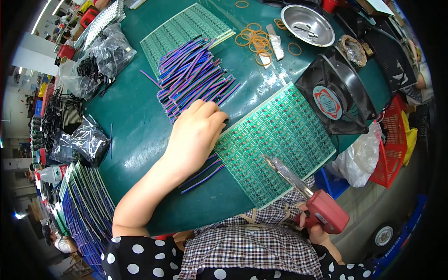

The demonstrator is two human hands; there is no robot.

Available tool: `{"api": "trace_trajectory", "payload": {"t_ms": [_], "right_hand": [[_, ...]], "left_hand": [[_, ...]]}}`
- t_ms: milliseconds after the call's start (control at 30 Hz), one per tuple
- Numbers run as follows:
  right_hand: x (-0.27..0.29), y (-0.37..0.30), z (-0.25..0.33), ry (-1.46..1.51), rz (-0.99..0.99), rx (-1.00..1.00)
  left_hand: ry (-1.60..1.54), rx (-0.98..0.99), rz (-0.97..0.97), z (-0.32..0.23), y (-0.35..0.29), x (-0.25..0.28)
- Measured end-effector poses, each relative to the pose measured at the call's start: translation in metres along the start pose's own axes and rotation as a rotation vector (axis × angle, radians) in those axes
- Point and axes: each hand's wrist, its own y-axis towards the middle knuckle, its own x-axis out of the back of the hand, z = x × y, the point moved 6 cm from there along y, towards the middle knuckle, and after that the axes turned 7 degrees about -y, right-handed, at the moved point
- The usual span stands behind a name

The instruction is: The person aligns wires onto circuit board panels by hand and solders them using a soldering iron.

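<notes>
My right hand [313, 226] grips a red soldering gun [328, 212]. Its metal barrel and tip point up and left over a green panel of small circuit boards [275, 144]. My left hand [198, 128] is closed, knuckles up, between the panel's left edge and a heap of short multi-coloured wires [193, 77]. Its fingertips are hidden, so what they hold does not show. A few wires [203, 173] lie beside my left wrist, reaching toward the panel's edge. Beneath the heap rests another stack of green circuit panels [186, 28].
A black fan [333, 95] stands right of the panel. Behind it are a metal bowl [308, 25] and several rubber bands [255, 39]. Bagged black cables [100, 60] sit at the left. Wired panels [86, 200] stand at lower left; a red crate [391, 149] is at right.
</notes>
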Motion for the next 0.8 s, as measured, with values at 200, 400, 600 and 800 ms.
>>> {"api": "trace_trajectory", "payload": {"t_ms": [200,400,600,800], "right_hand": [[0.001,-0.006,0.004,0.076,-0.205,0.015],[0.004,-0.002,0.006,0.108,-0.14,-0.043],[-0.003,0.001,0.006,0.088,-0.089,-0.073],[-0.005,-0.006,-0.001,-0.061,0.003,0.038]], "left_hand": [[0.046,-0.075,0.035,0.001,0.001,-0.006],[-0.578,0.509,0.107,-0.024,-0.046,0.008],[-0.349,0.26,-0.02,-0.036,-0.08,-0.007],[0.218,-0.207,-0.134,-0.061,-0.088,-0.016]]}}
